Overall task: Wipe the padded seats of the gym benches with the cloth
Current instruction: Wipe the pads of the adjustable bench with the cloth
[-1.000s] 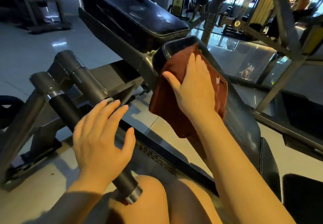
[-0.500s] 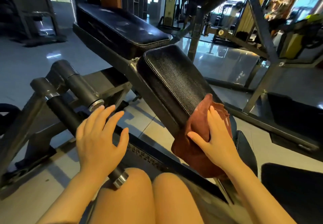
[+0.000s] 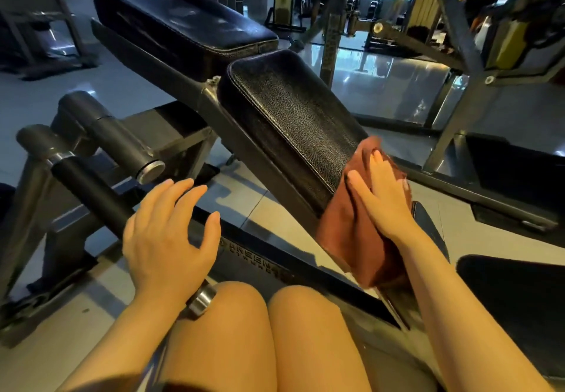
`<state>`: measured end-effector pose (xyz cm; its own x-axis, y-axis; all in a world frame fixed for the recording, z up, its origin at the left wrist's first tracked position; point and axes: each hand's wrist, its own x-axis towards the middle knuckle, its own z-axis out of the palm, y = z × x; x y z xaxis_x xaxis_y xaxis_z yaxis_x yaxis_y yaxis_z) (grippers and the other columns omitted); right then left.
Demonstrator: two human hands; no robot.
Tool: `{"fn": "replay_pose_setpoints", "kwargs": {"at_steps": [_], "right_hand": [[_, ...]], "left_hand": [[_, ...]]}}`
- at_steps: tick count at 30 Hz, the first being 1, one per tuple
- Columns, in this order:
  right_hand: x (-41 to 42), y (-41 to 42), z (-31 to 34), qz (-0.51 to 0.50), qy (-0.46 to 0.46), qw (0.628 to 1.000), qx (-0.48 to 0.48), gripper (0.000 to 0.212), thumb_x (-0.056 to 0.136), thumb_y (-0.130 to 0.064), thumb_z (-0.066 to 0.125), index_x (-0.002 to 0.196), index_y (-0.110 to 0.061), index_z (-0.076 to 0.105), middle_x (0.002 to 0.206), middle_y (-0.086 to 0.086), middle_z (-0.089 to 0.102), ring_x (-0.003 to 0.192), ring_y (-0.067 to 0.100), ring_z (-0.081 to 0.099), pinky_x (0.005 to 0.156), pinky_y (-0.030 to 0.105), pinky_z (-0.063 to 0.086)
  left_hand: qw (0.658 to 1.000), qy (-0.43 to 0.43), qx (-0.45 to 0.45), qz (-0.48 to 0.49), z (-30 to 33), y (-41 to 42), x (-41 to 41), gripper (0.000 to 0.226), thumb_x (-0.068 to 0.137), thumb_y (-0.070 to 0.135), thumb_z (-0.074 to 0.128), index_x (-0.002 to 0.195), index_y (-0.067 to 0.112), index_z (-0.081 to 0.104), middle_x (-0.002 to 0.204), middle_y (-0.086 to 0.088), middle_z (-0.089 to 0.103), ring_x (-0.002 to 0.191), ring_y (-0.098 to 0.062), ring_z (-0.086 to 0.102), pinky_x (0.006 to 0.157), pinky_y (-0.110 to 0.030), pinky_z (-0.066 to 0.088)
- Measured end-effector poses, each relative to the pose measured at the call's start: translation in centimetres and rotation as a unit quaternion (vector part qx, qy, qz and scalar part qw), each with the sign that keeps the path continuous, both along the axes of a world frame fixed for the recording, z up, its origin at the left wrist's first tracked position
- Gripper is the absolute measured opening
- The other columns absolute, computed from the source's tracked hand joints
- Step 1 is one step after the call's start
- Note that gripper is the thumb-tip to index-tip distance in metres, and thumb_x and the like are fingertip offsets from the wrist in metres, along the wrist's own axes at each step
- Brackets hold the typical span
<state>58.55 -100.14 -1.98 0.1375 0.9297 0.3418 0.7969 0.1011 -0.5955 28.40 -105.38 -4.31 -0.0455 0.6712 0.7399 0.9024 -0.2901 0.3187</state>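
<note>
Cloth point(image 3: 351, 232), rust-brown and bunched, lies draped over the near, lower end of the padded seat point(image 3: 290, 122), hanging down past the pad's edge toward the frame below. The right hand point(image 3: 379, 199) presses flat on it, fingers point(image 3: 377, 159) straight and held close together, thumb set a little apart along the cloth's left side; nothing is pinched. The seat itself is black, grained, stitched round its rim and tilted, its far end higher than the end under the hand. Just beyond it, nearly touching, sits a second black pad point(image 3: 183, 27), longer and smoother, on the same dark metal frame point(image 3: 189, 85).

To the left of the seat, the left hand point(image 3: 166, 238) hovers above a black roller bar point(image 3: 91, 196) with a silver end cap point(image 3: 201, 303), fingers point(image 3: 180, 186) spread and relaxed, gripping nothing; whether the palm touches the bar cannot be told. A second, grey roller point(image 3: 116, 137) lies just behind the first, apart from the hand.

Bare knees point(image 3: 260, 330) fill the lower middle of the view, close below both hands. Glossy pale floor tiles point(image 3: 382, 85) surround the bench, with other metal gym frames point(image 3: 452, 24) standing well apart at the right and back.
</note>
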Motion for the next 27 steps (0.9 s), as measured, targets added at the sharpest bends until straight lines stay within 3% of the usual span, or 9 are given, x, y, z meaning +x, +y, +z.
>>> {"fn": "replay_pose_setpoints", "kwargs": {"at_steps": [3, 6, 10, 14, 18, 23, 27], "right_hand": [[-2.1, -3.0, -0.5, 0.021, 0.005, 1.000, 0.010, 0.086, 0.081, -0.087, 0.022, 0.138, -0.025, 0.041, 0.139, 0.000, 0.047, 0.128, 0.025, 0.043, 0.109, 0.057, 0.032], [-4.0, -5.4, -1.6, 0.029, -0.057, 0.998, 0.010, 0.088, 0.085, -0.080, 0.022, 0.151, -0.022, 0.027, 0.158, 0.001, 0.028, 0.145, 0.023, 0.025, 0.118, 0.053, 0.021], [-4.0, -7.6, -2.8, 0.056, -0.094, 0.993, 0.035, 0.086, 0.085, -0.074, 0.032, 0.154, -0.024, 0.023, 0.163, -0.002, 0.015, 0.150, 0.019, 0.010, 0.122, 0.044, 0.010], [-0.7, -5.4, -2.4, 0.055, -0.105, 0.993, -0.003, 0.111, 0.074, -0.075, 0.062, 0.156, -0.027, 0.005, 0.164, -0.006, -0.002, 0.150, 0.015, 0.002, 0.121, 0.038, 0.002], [1.0, -2.7, -1.2, 0.095, -0.095, 0.990, -0.046, 0.123, 0.063, -0.082, 0.061, 0.156, -0.029, -0.001, 0.164, -0.006, -0.011, 0.150, 0.015, -0.007, 0.122, 0.049, 0.002], [0.5, -2.8, -2.1, 0.085, -0.081, 0.993, -0.014, 0.113, 0.070, -0.080, 0.054, 0.156, -0.027, 0.002, 0.164, -0.004, -0.005, 0.151, 0.017, -0.004, 0.122, 0.046, -0.001], [1.2, -5.3, -3.9, 0.107, -0.067, 0.991, 0.034, 0.090, 0.083, -0.070, 0.052, 0.155, -0.027, 0.019, 0.161, -0.003, 0.021, 0.148, 0.020, 0.018, 0.118, 0.054, 0.021]], "left_hand": [[1.000, -0.002, -0.004, 0.002, -0.1, -0.1, -0.1, 0.045, 0.088, 0.039, 0.050, 0.123, 0.013, 0.062, 0.128, -0.009, 0.061, 0.129, -0.030, 0.047, 0.096, -0.056, 0.041], [1.000, 0.010, -0.002, 0.001, -0.2, -0.1, -0.3, 0.045, 0.088, 0.039, 0.049, 0.122, 0.012, 0.062, 0.126, -0.009, 0.061, 0.127, -0.030, 0.048, 0.094, -0.056, 0.041], [1.000, 0.019, -0.002, -0.006, -0.2, -0.2, -0.6, 0.046, 0.089, 0.039, 0.048, 0.121, 0.011, 0.063, 0.126, -0.011, 0.061, 0.125, -0.033, 0.050, 0.092, -0.056, 0.041], [1.000, 0.029, 0.002, -0.008, -0.4, 0.1, -0.6, 0.045, 0.089, 0.038, 0.050, 0.120, 0.010, 0.064, 0.124, -0.012, 0.061, 0.123, -0.035, 0.051, 0.093, -0.058, 0.044], [1.000, 0.010, 0.011, -0.010, -0.2, 0.4, -0.5, 0.042, 0.088, 0.037, 0.053, 0.118, 0.010, 0.065, 0.121, -0.012, 0.063, 0.118, -0.036, 0.054, 0.091, -0.055, 0.046], [1.000, 0.008, -0.001, 0.001, -0.2, 0.2, -0.6, 0.046, 0.087, 0.041, 0.050, 0.118, 0.010, 0.065, 0.122, -0.011, 0.061, 0.119, -0.035, 0.051, 0.089, -0.056, 0.044], [1.000, 0.022, -0.016, 0.004, 0.0, -0.3, -0.2, 0.049, 0.086, 0.043, 0.048, 0.120, 0.012, 0.064, 0.123, -0.010, 0.060, 0.121, -0.033, 0.048, 0.088, -0.054, 0.041]]}}
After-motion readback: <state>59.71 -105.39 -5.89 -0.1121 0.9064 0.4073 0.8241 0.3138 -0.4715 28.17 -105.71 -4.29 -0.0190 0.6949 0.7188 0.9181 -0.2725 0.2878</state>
